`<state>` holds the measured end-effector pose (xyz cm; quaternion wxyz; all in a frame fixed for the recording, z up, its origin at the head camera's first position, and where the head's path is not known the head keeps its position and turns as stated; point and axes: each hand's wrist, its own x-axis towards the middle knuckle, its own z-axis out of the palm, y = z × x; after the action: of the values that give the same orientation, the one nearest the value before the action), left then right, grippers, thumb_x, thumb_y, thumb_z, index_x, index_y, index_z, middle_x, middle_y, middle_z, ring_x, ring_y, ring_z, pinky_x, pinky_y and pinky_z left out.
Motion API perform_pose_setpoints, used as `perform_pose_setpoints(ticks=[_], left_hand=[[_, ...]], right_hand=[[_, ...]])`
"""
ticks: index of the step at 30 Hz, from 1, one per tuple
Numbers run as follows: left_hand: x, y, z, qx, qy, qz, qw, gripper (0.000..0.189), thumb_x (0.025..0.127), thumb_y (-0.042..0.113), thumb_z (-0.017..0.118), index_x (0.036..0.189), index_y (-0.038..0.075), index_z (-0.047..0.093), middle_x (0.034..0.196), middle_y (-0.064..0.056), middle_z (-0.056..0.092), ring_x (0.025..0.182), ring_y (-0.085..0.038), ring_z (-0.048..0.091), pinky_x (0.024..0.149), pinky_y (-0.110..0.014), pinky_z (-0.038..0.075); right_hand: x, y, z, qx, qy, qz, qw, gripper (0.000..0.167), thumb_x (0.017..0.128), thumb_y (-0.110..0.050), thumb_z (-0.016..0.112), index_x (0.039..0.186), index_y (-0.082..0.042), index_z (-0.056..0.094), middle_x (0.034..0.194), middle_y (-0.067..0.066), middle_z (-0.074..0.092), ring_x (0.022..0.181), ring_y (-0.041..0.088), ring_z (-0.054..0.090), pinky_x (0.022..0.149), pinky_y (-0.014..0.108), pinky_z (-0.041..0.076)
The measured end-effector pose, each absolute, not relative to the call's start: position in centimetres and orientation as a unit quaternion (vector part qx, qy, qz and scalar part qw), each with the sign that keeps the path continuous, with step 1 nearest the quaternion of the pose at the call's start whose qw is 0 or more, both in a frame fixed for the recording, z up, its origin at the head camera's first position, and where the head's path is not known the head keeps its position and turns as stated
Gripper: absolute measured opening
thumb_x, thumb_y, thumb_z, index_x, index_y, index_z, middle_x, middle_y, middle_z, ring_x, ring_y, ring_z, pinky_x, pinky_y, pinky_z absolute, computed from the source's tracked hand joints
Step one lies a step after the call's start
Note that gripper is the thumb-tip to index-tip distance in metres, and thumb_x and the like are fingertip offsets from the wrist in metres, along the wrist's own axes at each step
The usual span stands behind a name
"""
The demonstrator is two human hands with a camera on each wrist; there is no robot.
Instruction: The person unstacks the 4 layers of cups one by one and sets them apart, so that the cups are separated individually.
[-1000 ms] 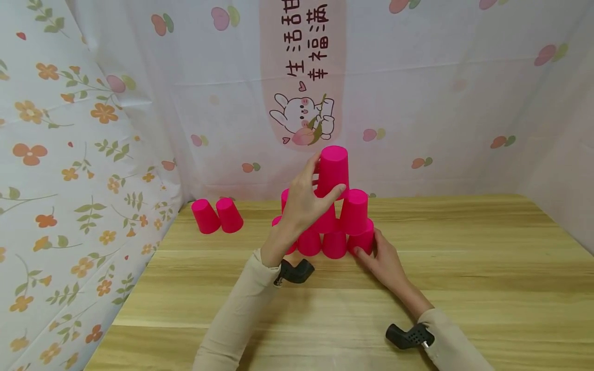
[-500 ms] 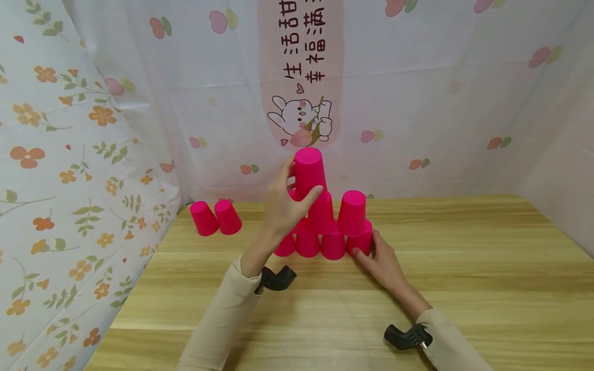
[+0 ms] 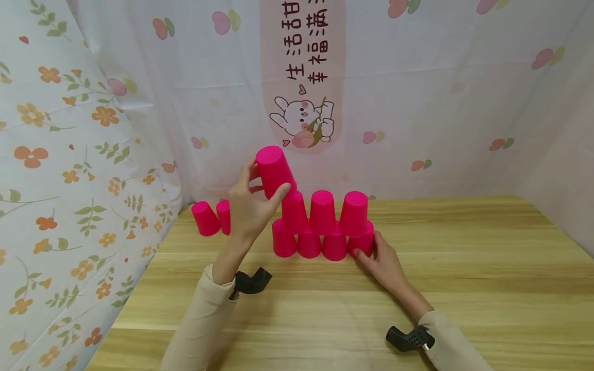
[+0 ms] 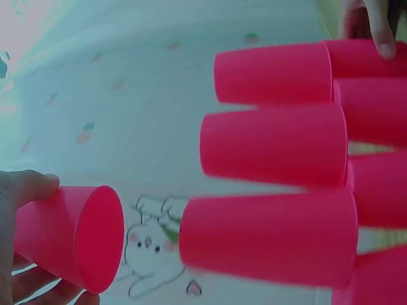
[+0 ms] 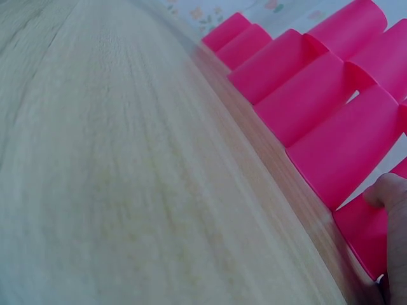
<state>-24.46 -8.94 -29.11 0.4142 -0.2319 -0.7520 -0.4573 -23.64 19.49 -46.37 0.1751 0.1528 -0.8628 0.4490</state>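
Note:
My left hand (image 3: 252, 208) grips an upside-down pink cup (image 3: 276, 172), tilted, up at the left end of the stack. In the left wrist view its open mouth (image 4: 98, 238) shows apart from the stacked cups. Three upturned pink cups (image 3: 322, 212) form the upper row, over a lower row of several more (image 3: 334, 245). At the right end, my right hand (image 3: 382, 263) holds the last lower-row cup (image 3: 360, 239) between thumb and fingers. The right wrist view shows its thumb (image 5: 385, 189) against that cup's side.
Two more upturned pink cups (image 3: 206, 219) stand at the back left of the wooden table (image 3: 325, 319), one partly hidden by my left hand. Behind hangs a white printed cloth (image 3: 417, 103); a floral cloth (image 3: 69, 206) lines the left side.
My left hand has carried its cup leftward from above the right part of the upper row to its left end, the cup tilting on the way. The right hand stays on its cup.

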Motion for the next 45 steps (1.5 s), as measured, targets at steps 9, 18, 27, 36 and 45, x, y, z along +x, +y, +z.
perform_pose_setpoints(ticks=[9,18,27,36,45], left_hand=[[-22.7,-13.8,-30.0,-0.154,-0.765,-0.449,0.435,0.057,0.073,0.004,0.075,0.122,-0.009,0.049,0.104,-0.021,0.063,0.089,-0.031,0.061,0.069,-0.049,0.053],[-24.4,-17.4,-32.9,-0.096,-0.789,-0.466,0.389,0.056,0.077,0.013,0.073,0.124,-0.004,0.049,0.108,-0.018,0.062,0.091,-0.031,0.062,0.074,-0.048,0.053],[-26.2,-17.6,-35.7,-0.065,-0.839,-0.435,0.32,0.059,0.075,0.014,0.076,0.122,-0.007,0.049,0.108,-0.022,0.06,0.097,-0.034,0.057,0.077,-0.047,0.051],[-28.1,-17.6,-37.7,-0.045,-0.877,-0.401,0.262,0.059,0.077,0.014,0.075,0.123,-0.008,0.046,0.11,-0.023,0.053,0.1,-0.035,0.05,0.08,-0.046,0.047],[-29.4,-16.7,-39.6,-0.068,-0.892,-0.375,0.241,0.054,0.075,0.008,0.077,0.119,-0.008,0.049,0.107,-0.023,0.056,0.097,-0.036,0.054,0.081,-0.046,0.048]], right_hand=[[-23.2,19.4,-47.2,0.148,-0.867,0.447,0.161,0.057,0.083,-0.015,0.068,0.128,0.006,0.041,0.115,0.019,0.058,0.1,0.031,0.057,0.083,0.048,0.048],[-23.3,18.9,-47.2,0.15,-0.865,0.451,0.162,0.057,0.083,-0.014,0.067,0.128,0.006,0.041,0.114,0.02,0.058,0.1,0.031,0.057,0.083,0.048,0.048],[-23.5,18.3,-47.1,0.155,-0.861,0.455,0.165,0.058,0.082,-0.015,0.068,0.129,0.005,0.042,0.114,0.019,0.058,0.1,0.03,0.057,0.083,0.047,0.048],[-23.7,18.6,-46.3,0.155,-0.866,0.442,0.174,0.054,0.083,-0.016,0.067,0.126,0.003,0.043,0.111,0.016,0.059,0.095,0.027,0.057,0.08,0.045,0.048],[-23.8,19.1,-46.5,0.142,-0.869,0.441,0.173,0.053,0.082,-0.016,0.066,0.127,0.002,0.043,0.111,0.016,0.059,0.094,0.027,0.057,0.08,0.038,0.048]])
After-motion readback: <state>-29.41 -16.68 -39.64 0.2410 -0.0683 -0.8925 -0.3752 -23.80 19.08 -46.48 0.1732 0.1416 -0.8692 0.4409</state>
